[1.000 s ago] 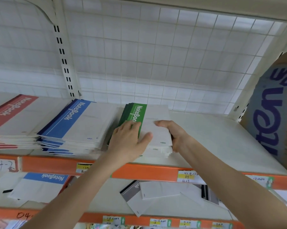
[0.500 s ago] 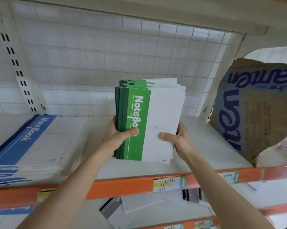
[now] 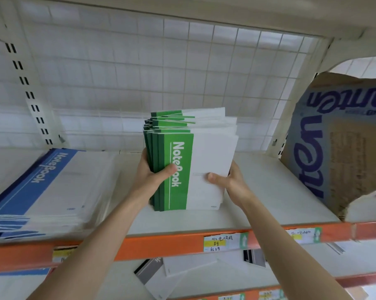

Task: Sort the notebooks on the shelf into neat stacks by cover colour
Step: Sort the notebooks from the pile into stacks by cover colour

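Observation:
A bundle of green-and-white notebooks (image 3: 206, 156) stands upright on its lower edge on the white shelf (image 3: 269, 191), in the middle of the view. My left hand (image 3: 152, 176) grips its green spine side, thumb across the front cover. My right hand (image 3: 230, 180) grips its white right edge, thumb on the cover. The notebooks' top edges are uneven and fanned. A flat stack of blue-and-white notebooks (image 3: 48, 187) lies on the shelf to the left.
A torn cardboard box (image 3: 338, 144) with blue lettering stands at the shelf's right end. A wire grid backs the shelf. An orange rail (image 3: 161, 245) with price labels fronts it. Grey and white notebooks (image 3: 174, 271) lie loose on the shelf below.
Both hands lifted the green notebooks from lying flat to standing upright on the shelf. The bundle now stands a little further from the blue stack, and the view has shifted right.

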Demonstrator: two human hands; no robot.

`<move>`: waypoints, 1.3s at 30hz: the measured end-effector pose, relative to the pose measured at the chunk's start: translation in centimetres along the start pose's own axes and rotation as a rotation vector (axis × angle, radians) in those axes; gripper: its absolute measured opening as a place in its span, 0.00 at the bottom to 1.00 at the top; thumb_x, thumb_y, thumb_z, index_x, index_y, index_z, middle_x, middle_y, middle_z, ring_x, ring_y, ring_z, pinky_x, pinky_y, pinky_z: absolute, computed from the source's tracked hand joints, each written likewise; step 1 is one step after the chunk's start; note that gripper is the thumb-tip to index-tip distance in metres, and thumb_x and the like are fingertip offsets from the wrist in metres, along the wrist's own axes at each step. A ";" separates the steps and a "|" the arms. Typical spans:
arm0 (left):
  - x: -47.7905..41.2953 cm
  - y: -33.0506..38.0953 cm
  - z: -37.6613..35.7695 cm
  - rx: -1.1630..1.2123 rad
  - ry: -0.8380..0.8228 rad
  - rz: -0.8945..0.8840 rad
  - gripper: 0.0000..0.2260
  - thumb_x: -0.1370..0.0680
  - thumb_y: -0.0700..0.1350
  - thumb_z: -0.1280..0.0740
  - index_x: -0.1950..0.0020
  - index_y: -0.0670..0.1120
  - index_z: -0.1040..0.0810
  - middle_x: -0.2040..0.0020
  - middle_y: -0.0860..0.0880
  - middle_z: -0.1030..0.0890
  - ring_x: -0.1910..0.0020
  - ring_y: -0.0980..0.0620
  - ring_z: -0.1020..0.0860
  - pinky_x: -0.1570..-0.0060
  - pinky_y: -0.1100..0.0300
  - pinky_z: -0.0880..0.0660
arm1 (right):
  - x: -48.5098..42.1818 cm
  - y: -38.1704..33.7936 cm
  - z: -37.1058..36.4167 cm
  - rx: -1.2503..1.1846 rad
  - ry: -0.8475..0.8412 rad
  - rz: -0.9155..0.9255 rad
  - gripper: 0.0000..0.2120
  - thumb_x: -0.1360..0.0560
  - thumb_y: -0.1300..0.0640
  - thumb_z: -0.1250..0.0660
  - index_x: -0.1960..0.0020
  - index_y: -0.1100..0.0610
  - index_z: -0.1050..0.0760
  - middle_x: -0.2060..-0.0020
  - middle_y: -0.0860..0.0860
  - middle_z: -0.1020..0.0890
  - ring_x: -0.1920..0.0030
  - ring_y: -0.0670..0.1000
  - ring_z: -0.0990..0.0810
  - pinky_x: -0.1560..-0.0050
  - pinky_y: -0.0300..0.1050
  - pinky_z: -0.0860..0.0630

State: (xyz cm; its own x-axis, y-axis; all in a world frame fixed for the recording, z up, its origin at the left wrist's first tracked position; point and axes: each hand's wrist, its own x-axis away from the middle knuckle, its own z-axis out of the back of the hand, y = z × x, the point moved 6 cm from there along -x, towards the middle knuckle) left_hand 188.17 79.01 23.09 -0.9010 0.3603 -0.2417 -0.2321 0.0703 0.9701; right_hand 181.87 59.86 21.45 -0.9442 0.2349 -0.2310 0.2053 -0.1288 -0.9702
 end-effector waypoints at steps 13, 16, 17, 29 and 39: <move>-0.4 -0.5 -1.3 0.174 0.003 -0.064 0.45 0.43 0.57 0.29 0.28 0.50 0.39 0.45 0.57 0.22 0.50 0.62 0.21 0.55 0.67 0.23 | 1.3 3.0 -1.2 -0.036 -0.022 -0.135 0.56 0.51 0.37 0.19 0.32 0.62 0.35 0.41 0.58 0.22 0.41 0.58 0.22 0.44 0.54 0.23; -0.4 0.4 -1.1 0.180 -0.007 -0.097 0.45 0.43 0.57 0.30 0.28 0.46 0.39 0.47 0.58 0.22 0.53 0.66 0.21 0.58 0.71 0.25 | 0.8 1.0 -0.6 0.018 -0.009 -0.028 0.54 0.48 0.35 0.22 0.33 0.63 0.34 0.41 0.56 0.22 0.41 0.54 0.22 0.45 0.46 0.24; -0.5 0.8 -1.0 0.195 -0.001 -0.109 0.44 0.42 0.57 0.31 0.29 0.45 0.37 0.48 0.58 0.21 0.54 0.65 0.21 0.57 0.71 0.25 | 0.5 0.3 -0.5 -0.007 0.013 -0.002 0.53 0.48 0.35 0.22 0.33 0.63 0.34 0.42 0.56 0.22 0.41 0.54 0.22 0.45 0.47 0.23; -1.2 2.8 -0.7 0.231 -0.091 -0.102 0.27 0.37 0.51 0.31 0.39 0.49 0.30 0.57 0.62 0.17 0.57 0.66 0.20 0.60 0.73 0.26 | 0.0 -2.8 -1.3 -0.072 0.054 0.069 0.54 0.49 0.36 0.21 0.32 0.61 0.35 0.40 0.57 0.23 0.42 0.55 0.22 0.48 0.47 0.22; -1.8 3.4 -0.7 0.234 -0.104 -0.138 0.28 0.38 0.45 0.29 0.41 0.56 0.33 0.47 0.54 0.21 0.53 0.62 0.20 0.55 0.69 0.25 | -0.6 -10.1 -0.1 0.475 0.144 0.666 0.21 0.32 0.51 0.31 0.42 0.59 0.25 0.41 0.51 0.24 0.35 0.51 0.29 0.32 0.42 0.34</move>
State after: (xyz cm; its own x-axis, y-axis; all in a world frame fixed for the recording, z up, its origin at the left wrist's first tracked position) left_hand 188.75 77.98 26.79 -0.8216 0.4252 -0.3799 -0.2477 0.3339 0.9095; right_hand 180.39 61.17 31.39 -0.6149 0.0827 -0.7843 0.5481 -0.6702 -0.5004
